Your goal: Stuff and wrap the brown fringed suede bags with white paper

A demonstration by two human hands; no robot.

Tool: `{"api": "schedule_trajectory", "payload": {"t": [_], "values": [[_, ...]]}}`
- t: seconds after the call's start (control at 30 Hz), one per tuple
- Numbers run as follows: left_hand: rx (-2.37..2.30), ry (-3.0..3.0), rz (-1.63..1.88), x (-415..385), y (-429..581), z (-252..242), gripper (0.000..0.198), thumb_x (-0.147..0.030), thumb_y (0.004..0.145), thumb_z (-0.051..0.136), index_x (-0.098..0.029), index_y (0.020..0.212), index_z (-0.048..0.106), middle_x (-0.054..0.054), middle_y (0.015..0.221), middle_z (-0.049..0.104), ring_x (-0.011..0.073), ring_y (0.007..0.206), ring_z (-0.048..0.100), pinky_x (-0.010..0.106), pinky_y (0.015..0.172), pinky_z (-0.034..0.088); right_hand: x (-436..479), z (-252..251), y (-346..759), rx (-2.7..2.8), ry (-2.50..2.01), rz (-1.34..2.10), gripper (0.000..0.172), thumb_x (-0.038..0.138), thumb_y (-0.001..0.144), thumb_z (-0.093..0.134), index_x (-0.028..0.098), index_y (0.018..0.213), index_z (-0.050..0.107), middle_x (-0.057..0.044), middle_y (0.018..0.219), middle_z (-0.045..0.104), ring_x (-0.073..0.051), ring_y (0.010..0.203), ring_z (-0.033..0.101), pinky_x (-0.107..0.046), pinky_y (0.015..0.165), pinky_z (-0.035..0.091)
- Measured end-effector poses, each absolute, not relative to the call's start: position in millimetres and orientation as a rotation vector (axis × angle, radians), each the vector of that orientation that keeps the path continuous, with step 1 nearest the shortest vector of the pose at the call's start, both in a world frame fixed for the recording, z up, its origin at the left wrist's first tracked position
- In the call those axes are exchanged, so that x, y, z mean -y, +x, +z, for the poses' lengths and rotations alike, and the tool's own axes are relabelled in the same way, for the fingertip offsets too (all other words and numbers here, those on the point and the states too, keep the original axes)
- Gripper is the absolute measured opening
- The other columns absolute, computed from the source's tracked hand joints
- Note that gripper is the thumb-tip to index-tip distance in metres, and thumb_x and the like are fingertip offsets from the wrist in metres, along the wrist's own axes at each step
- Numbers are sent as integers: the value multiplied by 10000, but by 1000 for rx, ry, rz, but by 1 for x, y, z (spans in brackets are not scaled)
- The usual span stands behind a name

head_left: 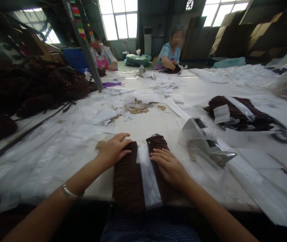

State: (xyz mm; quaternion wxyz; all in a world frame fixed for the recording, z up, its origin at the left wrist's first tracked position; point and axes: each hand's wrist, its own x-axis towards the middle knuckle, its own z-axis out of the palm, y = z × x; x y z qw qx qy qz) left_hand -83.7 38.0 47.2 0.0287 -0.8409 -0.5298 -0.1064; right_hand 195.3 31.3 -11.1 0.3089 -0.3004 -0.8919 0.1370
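Right in front of me a dark brown fringed bag (128,178) lies at the table's near edge, its lower end hanging over. A strip of white translucent wrapping (149,181) runs lengthwise down its middle. My left hand (114,149) rests on the bag's upper left side, fingers spread. On the upper right side my right hand (168,164) lies flat, fingers stretched out beside the strip. Near the top right corner shows a small gold-coloured eyelet (148,143). To the right of my hands stands a grey tape dispenser (207,141), partly covered by clear film.
Another brown fringed piece (241,112) with white wrapping lies at right. Plastic bags (45,161) cover the left side. Cardboard tags (138,107) lie mid-table. A dark brown pile (37,84) and a slanted metal post (88,47) stand left. Two people (170,53) work across the table.
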Motion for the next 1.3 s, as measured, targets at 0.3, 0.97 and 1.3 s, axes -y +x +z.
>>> {"api": "schedule_trajectory", "payload": {"t": [0.3, 0.97, 1.3], "values": [[1837, -2737, -163, -32, -132, 59, 319, -370, 968, 426, -233, 1027, 708, 69, 1306, 636, 247, 1218, 576, 390, 1030, 462, -33, -17, 198, 2347, -782, 391, 344, 90, 919, 481, 230, 1189, 642, -40, 1281, 668, -211, 1312, 522, -476, 1147, 372], [1684, -2373, -511, 50, -123, 29, 383, -274, 958, 466, -195, 1308, 601, 150, 1493, 473, 330, 1416, 384, 548, 1106, 387, -57, 22, 260, 2265, -1087, 72, 316, 88, 902, 494, 226, 1085, 712, -74, 1207, 691, -237, 1117, 637, -439, 1007, 491], [1220, -2720, -371, 105, -2, -13, 550, -144, 955, 453, -156, 1496, 359, 96, 1529, 421, 244, 1422, 380, 486, 1185, 307, -124, 48, 131, 2974, -915, 520, 442, 408, 1001, 441, 168, 1329, 615, -129, 1308, 644, -269, 1205, 595, -351, 1014, 425]]}}
